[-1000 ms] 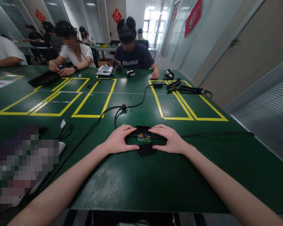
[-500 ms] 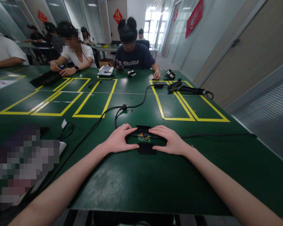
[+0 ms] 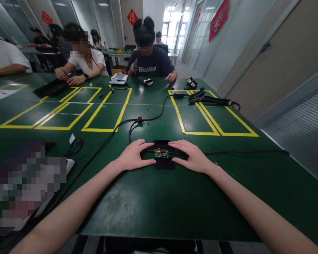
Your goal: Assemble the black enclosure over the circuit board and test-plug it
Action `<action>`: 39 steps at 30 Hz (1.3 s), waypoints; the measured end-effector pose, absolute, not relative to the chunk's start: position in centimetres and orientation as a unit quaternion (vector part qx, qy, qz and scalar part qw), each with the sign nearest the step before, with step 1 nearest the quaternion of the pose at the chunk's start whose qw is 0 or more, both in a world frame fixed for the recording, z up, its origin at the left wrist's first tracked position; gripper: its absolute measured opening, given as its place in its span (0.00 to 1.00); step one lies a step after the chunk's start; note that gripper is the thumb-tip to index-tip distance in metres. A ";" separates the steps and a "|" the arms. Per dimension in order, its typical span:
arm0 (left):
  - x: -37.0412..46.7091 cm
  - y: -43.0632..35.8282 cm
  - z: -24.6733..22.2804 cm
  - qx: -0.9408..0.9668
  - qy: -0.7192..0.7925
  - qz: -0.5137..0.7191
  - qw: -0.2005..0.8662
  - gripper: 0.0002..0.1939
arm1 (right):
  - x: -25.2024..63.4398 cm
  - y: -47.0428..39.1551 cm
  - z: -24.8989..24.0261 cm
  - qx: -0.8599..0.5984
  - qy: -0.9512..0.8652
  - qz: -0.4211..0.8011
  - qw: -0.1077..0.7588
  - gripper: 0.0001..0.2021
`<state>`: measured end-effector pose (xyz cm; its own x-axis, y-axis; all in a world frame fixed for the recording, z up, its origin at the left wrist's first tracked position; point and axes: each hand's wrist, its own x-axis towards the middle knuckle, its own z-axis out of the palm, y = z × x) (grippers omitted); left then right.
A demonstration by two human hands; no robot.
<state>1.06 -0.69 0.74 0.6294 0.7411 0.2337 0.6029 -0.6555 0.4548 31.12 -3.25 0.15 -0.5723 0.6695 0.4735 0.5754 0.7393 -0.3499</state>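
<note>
Table: green matte work table (image 3: 159, 208) marked with yellow tape rectangles is bearing everything.
Cable: thin black cable (image 3: 137, 121) is running away from the device.
Left hand (image 3: 134, 157): resting spread, fingers touching the device's left end.
Right hand (image 3: 192, 157): resting spread, touching its right end.
Device: small black plastic housing with exposed green circuit board (image 3: 162, 154) is lying between both hands, near the table's front edge.

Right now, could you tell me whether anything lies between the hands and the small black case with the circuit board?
Nothing visible does: the left hand and right hand already rest against the black case.
</note>
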 end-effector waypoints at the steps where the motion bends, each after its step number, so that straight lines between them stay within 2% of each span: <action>1: 1.1 -0.7 0.8 0.886 0.381 0.204 0.170 0.34 | 31.2 -3.2 0.1 -0.360 -0.877 0.071 0.309 0.20; 7: 1.0 -0.8 1.0 0.884 0.379 0.208 0.180 0.30 | 31.6 -3.1 0.2 -0.396 -0.856 0.040 0.329 0.10; 10: 1.1 -0.7 0.9 0.883 0.372 0.223 0.180 0.22 | 31.7 -3.0 0.5 -0.392 -0.864 0.048 0.311 0.05; 15: 1.1 -0.5 0.7 0.881 0.363 0.251 0.173 0.08 | 31.8 -2.9 0.5 -0.379 -0.882 0.067 0.273 0.07; 22: 1.0 -0.5 0.8 0.883 0.355 0.256 0.166 0.11 | 31.8 -3.0 0.5 -0.424 -0.863 0.090 0.259 0.14; 27: 1.0 -0.7 0.9 0.893 0.333 0.251 0.170 0.14 | 32.0 -3.3 0.8 -0.452 -0.860 0.096 0.215 0.18; 39: 1.1 -1.3 1.3 0.909 0.312 0.198 0.191 0.20 | 32.2 -3.8 1.5 -0.459 -0.875 0.099 0.116 0.22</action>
<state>1.05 -1.28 1.28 0.7264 0.6438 0.2406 0.4927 -0.7319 0.4707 32.18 -3.80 1.53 -0.5517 0.8265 0.1115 0.7808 0.5589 -0.2794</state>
